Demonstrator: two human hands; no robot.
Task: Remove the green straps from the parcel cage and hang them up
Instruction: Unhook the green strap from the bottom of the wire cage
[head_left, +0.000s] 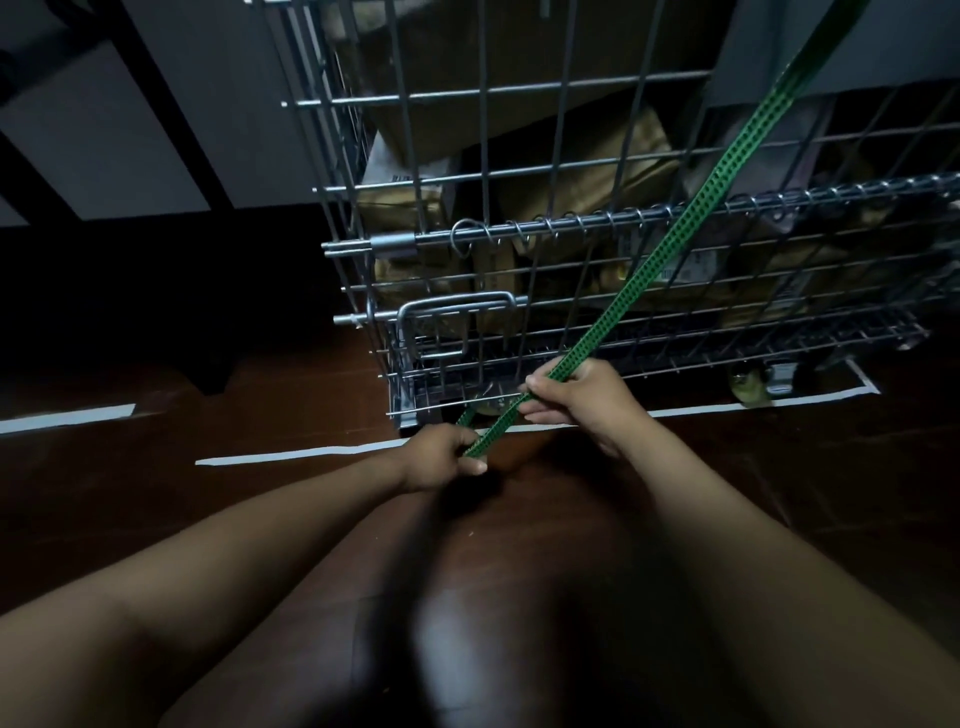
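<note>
A green perforated strap (670, 244) runs taut and diagonal from the top right of the view down across the front of the wire parcel cage (519, 249) to my hands. My right hand (576, 400) pinches the strap just in front of the cage's bottom edge. My left hand (441, 457) is closed on the strap's lower end, a little nearer to me and to the left. Both hands hover low above the floor. The strap's upper end leaves the frame.
Brown cardboard parcels (587, 187) fill the cage behind its mesh, which has a folded lower gate and a handle (457, 312). The cage stands on casters (748, 387) on a dark brown floor marked with white tape lines (296, 456). A dark frame (171, 156) stands at the left.
</note>
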